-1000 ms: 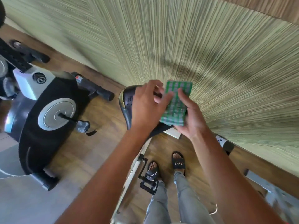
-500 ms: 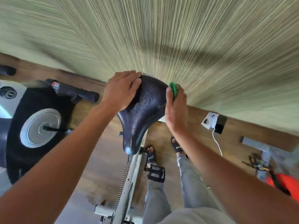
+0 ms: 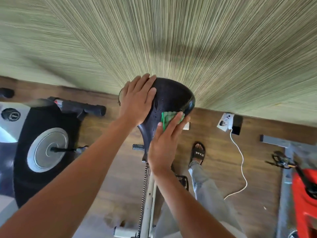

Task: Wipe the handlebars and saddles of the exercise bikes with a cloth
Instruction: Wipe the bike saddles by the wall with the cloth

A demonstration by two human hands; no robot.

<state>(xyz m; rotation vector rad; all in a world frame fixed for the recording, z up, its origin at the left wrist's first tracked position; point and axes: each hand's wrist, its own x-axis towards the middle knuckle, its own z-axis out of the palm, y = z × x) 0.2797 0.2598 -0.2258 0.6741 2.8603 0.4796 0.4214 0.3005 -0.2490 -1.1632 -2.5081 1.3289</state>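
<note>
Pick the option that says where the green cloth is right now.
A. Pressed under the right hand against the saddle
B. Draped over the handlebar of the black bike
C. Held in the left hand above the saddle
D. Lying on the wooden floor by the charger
A: the green cloth sits under the flat fingers of the right hand, against the right side of the black saddle; the left hand rests bare on the saddle's other side.
</note>
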